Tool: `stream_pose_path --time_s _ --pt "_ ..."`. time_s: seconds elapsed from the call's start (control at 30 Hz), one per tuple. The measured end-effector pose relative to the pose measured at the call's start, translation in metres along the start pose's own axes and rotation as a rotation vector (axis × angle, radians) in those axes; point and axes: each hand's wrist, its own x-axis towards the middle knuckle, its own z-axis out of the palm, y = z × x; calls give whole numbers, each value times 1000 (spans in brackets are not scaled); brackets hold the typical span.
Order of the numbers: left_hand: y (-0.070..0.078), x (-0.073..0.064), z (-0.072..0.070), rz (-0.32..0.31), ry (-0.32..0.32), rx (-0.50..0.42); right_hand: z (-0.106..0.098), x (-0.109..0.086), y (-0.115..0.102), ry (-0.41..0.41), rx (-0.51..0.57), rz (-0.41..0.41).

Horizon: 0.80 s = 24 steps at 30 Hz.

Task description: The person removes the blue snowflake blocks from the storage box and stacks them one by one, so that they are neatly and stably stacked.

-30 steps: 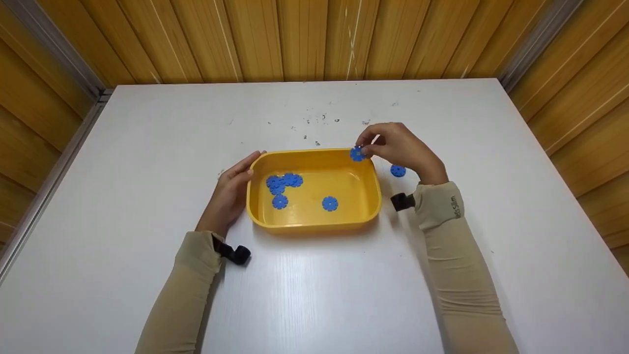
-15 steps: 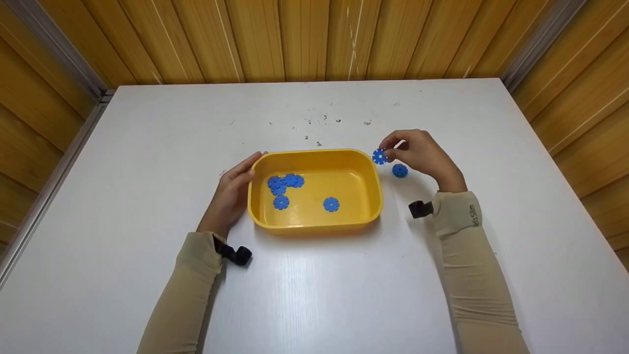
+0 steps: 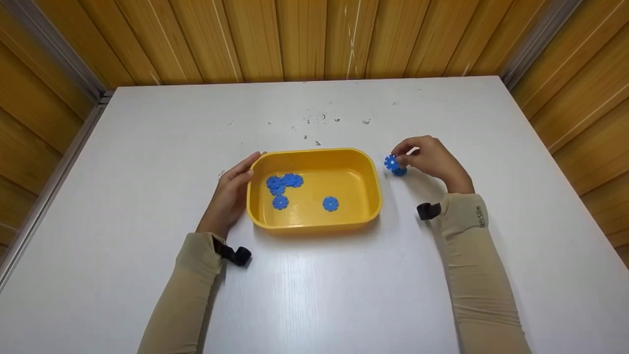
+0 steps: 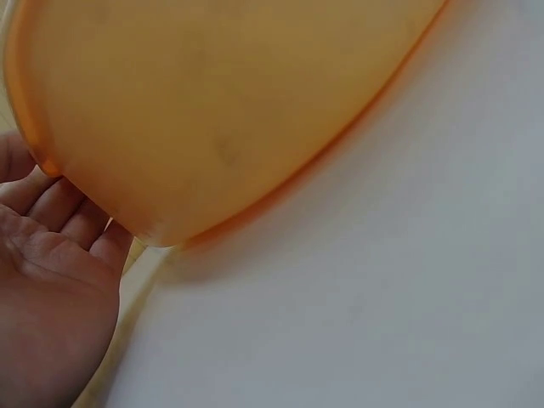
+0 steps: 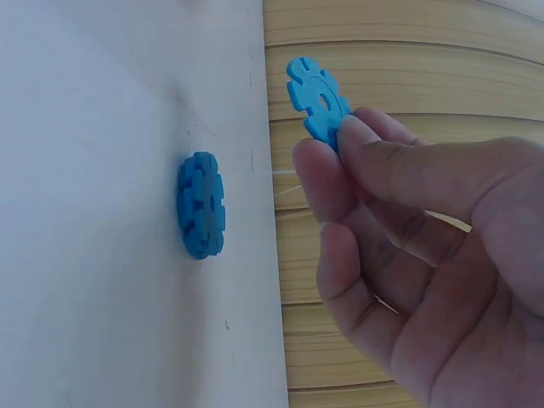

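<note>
My right hand (image 3: 432,160) pinches a blue notched plastic disc (image 3: 391,162) between thumb and index finger, its flat face showing a small centre hole. In the right wrist view this disc (image 5: 316,98) is held up above the table, apart from a small stack of blue discs (image 5: 202,206) lying there. From the head, the held disc overlaps that stack (image 3: 400,172). My left hand (image 3: 231,191) grips the left end of a yellow tub (image 3: 314,228), thumb at the rim and fingers along the outer wall. The left wrist view shows those fingers against the tub's wall (image 4: 212,110).
Inside the tub, several blue discs (image 3: 277,184) overlap at the left, a single disc (image 3: 280,202) lies just below them, and another disc (image 3: 330,204) lies right of centre. The white table (image 3: 304,285) has dark marks behind the tub. Wood-panelled walls (image 3: 304,39) enclose it.
My right hand has moved right from over the tub's right back corner to above the disc stack, still pinching a disc. The left hand and the tub stay in place.
</note>
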Motion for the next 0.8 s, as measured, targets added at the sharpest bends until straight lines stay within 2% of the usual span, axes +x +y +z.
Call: stream_pose_path --time_s 0.37,0.63,0.8 --pt "1 0 0 -5 8 -18 -2 2 16 -6 -17 55" --pt "0 0 0 12 -19 6 -2 2 19 -19 -1 86" --pt "-2 0 0 7 -11 19 -2 2 19 -31 -11 109"
